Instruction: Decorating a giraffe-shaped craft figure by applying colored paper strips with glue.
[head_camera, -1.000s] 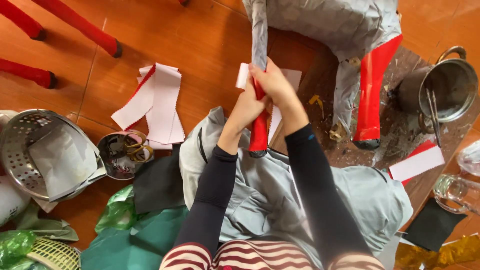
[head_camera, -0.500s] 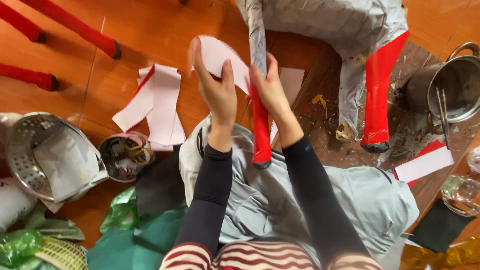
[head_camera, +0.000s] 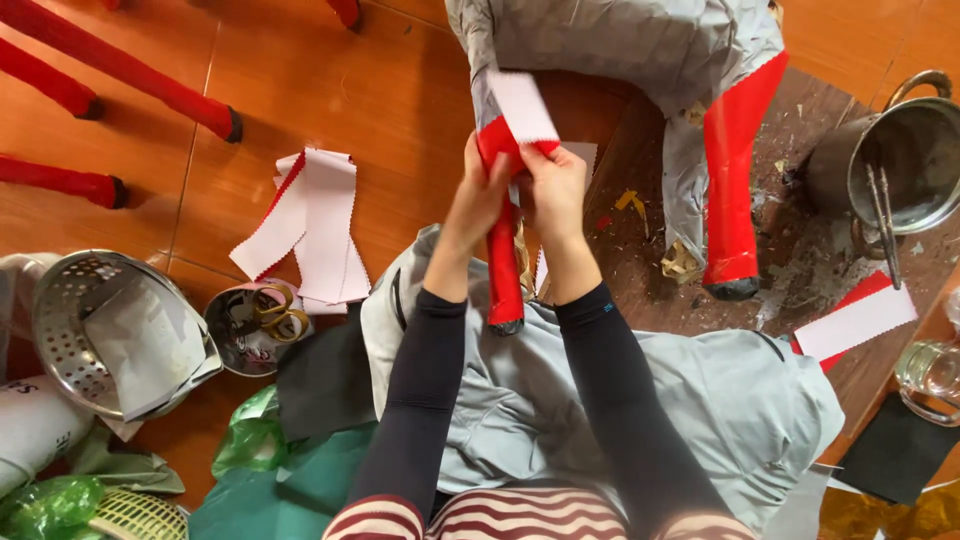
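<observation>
A grey papier-mâché animal figure (head_camera: 640, 50) stands before me on a dirty board (head_camera: 800, 270). Its near leg (head_camera: 503, 270) is covered in red paper up to about its middle; another leg (head_camera: 732, 180) at the right is fully red. My left hand (head_camera: 478, 200) and my right hand (head_camera: 553, 192) both press a red-and-white paper strip (head_camera: 520, 105) around the near leg, its white side sticking up above my fingers. My dark sleeves reach down over a grey cloth (head_camera: 700, 400) on my lap.
More red-and-white strips (head_camera: 310, 225) lie on the orange tile floor at the left, one (head_camera: 855, 322) at the right. A small bowl with scissors (head_camera: 255, 325), a metal colander (head_camera: 110, 335), a steel pot (head_camera: 900, 160), a glass jar (head_camera: 930, 375) and red chair legs (head_camera: 120, 75) surround me.
A second ago both hands gripped the leg; then my left hand lifted a strip. Now both hands hold that strip against the upper part of the leg.
</observation>
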